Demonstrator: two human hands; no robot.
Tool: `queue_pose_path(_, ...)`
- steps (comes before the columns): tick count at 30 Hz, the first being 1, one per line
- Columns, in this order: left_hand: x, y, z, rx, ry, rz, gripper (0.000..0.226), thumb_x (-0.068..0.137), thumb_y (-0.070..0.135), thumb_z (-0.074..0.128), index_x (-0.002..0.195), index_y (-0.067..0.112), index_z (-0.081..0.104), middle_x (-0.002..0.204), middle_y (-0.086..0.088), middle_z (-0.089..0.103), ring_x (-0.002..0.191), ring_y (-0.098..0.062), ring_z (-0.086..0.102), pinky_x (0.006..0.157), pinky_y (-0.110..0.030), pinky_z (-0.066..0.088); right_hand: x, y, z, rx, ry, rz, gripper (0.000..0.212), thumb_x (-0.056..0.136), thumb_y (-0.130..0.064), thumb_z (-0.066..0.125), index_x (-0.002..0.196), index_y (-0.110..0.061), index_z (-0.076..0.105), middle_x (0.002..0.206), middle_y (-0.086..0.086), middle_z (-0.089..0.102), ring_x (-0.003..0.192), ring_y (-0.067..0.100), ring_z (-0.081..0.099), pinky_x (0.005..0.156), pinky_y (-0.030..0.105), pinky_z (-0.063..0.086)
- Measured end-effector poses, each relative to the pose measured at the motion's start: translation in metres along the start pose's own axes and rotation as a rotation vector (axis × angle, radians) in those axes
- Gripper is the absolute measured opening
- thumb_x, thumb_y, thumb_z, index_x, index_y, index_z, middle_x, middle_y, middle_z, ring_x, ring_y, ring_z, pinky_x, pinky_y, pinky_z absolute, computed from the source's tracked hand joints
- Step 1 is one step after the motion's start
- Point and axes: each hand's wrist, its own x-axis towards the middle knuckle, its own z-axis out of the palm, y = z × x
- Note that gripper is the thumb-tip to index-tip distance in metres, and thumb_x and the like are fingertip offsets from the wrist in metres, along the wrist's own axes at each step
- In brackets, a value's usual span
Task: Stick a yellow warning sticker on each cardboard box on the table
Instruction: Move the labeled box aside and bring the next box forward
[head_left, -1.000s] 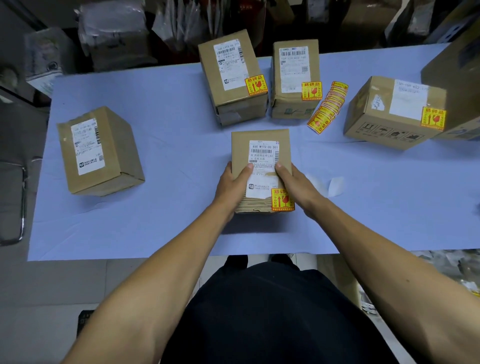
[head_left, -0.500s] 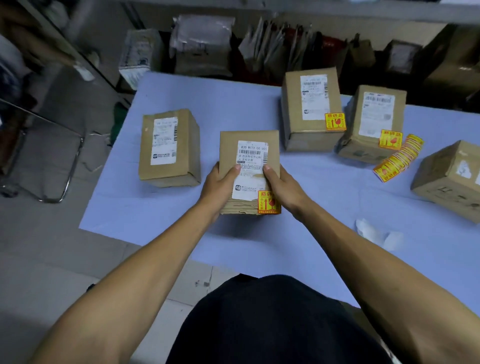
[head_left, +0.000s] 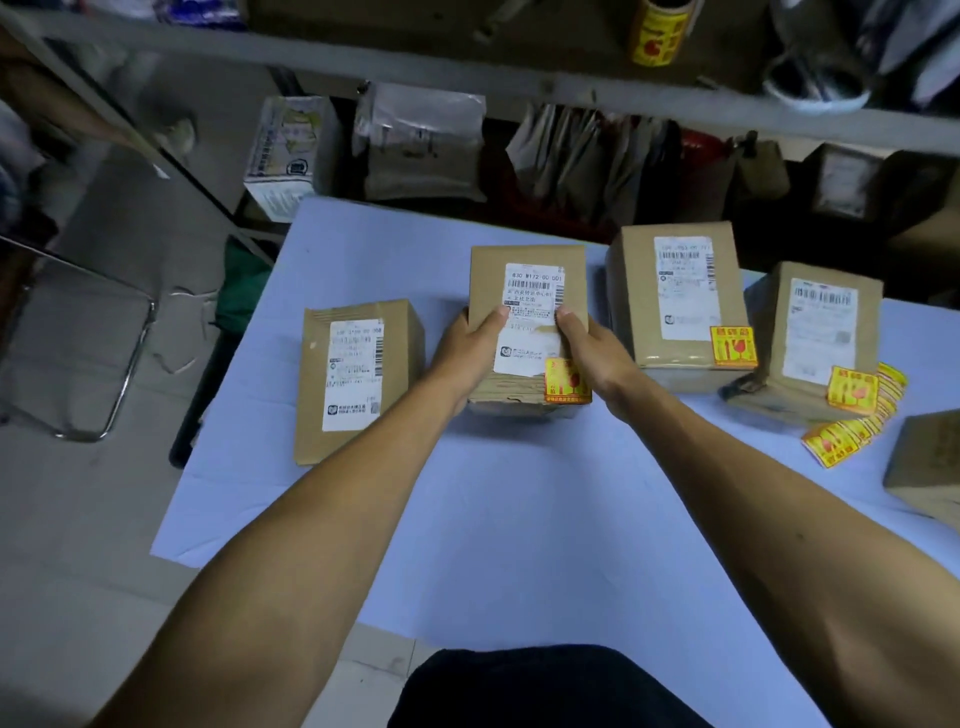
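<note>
Centrally, the counter (head_left: 519, 519), covered in pale blue, fills the view, its near half bare and its left edge falling away to the floor. That bare stretch gives both forearms free room to draw back or to slide a box toward the body. Along the far side four cardboard boxes stand in a loose row, labels up, probably so that each top face can take a sticker. The far-right box (head_left: 810, 332) and the box beside it (head_left: 675, 296) each carry a yellow sticker at the near right corner of the top face. The held box (head_left: 527, 291) sits between its neighbours, close to them but apart, and bears its own yellow sticker (head_left: 566, 382) at the same corner. The left hand (head_left: 467, 345) and right hand (head_left: 589, 345) clasp its two sides, thumbs pressed on the white label, fingers hidden behind; whether the box rests on the counter or hangs just above it cannot be told. The grip reads as placing a finished box into line. The left box (head_left: 358, 374) shows a label only, so it appears to be the one not yet done; it lies near the counter's left edge, with little margin there. A fanned strip of stickers (head_left: 852, 434) lies at the right, just beside the far-right box, within the right hand's reach. A further box (head_left: 930, 467) is cut off at the frame edge.
</note>
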Motion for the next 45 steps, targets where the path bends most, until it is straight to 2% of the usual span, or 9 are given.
queue_pose_path(9,0.042,-0.003,0.014,0.05,0.031,-0.02,0.032,0.096,0.045,0.054,0.122,0.027,0.06,0.102,0.014,0.069,0.093,-0.004,0.066,0.07,-0.018,0.048,0.041,0.006,-0.002,0.123,0.04,0.059,0.05,0.092,-0.059,0.047,0.131,-0.028,0.056,0.119,-0.004,0.07,0.105,0.016,0.068,0.097,0.039,0.053)
queue_pose_path(17,0.043,-0.003,0.013,0.088,0.031,-0.005,0.046,0.086,0.056,0.053,0.122,0.029,0.06,0.108,0.009,0.069,0.102,-0.013,0.067,0.085,-0.03,0.052,0.041,0.008,-0.005,0.177,0.021,0.066,0.044,0.096,-0.053,0.051,0.13,-0.025,0.058,0.103,-0.009,0.077,0.086,0.005,0.074,0.065,0.018,0.056)
queue_pose_path(19,0.039,0.003,0.011,0.147,0.048,-0.028,0.041,0.089,0.055,0.055,0.119,0.028,0.06,0.109,0.008,0.07,0.102,-0.016,0.066,0.085,-0.03,0.051,0.039,0.0,-0.009,0.154,0.014,0.089,0.051,0.096,-0.049,0.055,0.136,-0.017,0.055,0.12,0.0,0.073,0.1,0.014,0.073,0.08,0.028,0.059)
queue_pose_path(22,0.032,0.015,0.006,0.292,0.117,0.005,0.037,0.092,0.047,0.055,0.114,0.019,0.061,0.111,0.001,0.07,0.099,-0.021,0.065,0.077,-0.028,0.046,0.026,-0.017,-0.016,-0.062,0.12,0.028,0.06,0.094,-0.043,0.06,0.143,-0.011,0.048,0.137,0.008,0.061,0.121,0.025,0.061,0.103,0.039,0.048)
queue_pose_path(25,0.014,0.029,-0.003,0.363,0.159,0.156,0.032,0.097,0.038,0.051,0.116,0.016,0.064,0.119,-0.006,0.068,0.101,-0.022,0.061,0.076,-0.025,0.039,0.0,-0.032,-0.015,-0.314,0.252,-0.17,0.041,0.095,-0.032,0.058,0.13,-0.011,0.056,0.125,0.011,0.066,0.113,0.031,0.061,0.086,0.03,0.044)
queue_pose_path(28,-0.015,0.03,-0.025,0.509,0.167,0.375,0.04,0.098,0.032,0.056,0.133,0.013,0.059,0.139,-0.007,0.058,0.129,-0.022,0.051,0.096,-0.022,0.035,-0.025,-0.04,-0.004,-0.504,0.306,-0.378,0.039,0.094,-0.022,0.059,0.129,-0.006,0.058,0.128,0.017,0.064,0.118,0.036,0.057,0.086,0.032,0.039)
queue_pose_path(32,-0.052,0.0,-0.071,0.894,0.145,0.521,0.052,0.099,0.032,0.055,0.146,0.012,0.045,0.158,-0.011,0.034,0.149,-0.03,0.021,0.12,-0.038,0.018,-0.053,-0.036,0.029,-0.707,0.181,-0.468,0.055,0.094,-0.021,0.06,0.145,-0.003,0.046,0.151,0.021,0.043,0.141,0.035,0.037,0.113,0.035,0.028)
queue_pose_path(36,-0.076,-0.042,-0.118,1.16,0.209,0.435,0.056,0.101,0.044,0.045,0.152,0.022,0.036,0.165,-0.008,0.016,0.153,-0.03,0.005,0.121,-0.05,0.009,-0.074,-0.02,0.071,-0.836,0.077,-0.58,0.058,0.091,-0.017,0.06,0.145,-0.004,0.045,0.153,0.024,0.037,0.14,0.041,0.034,0.113,0.039,0.028)
queue_pose_path(45,-0.087,-0.096,-0.164,1.088,0.162,0.366,0.065,0.101,0.047,0.043,0.157,0.021,0.022,0.166,-0.014,0.0,0.152,-0.037,-0.004,0.118,-0.06,0.016,-0.076,0.012,0.146,-0.952,-0.128,-0.777,0.058,0.101,-0.03,0.052,0.152,-0.007,0.037,0.159,0.023,0.029,0.147,0.041,0.027,0.117,0.049,0.031)
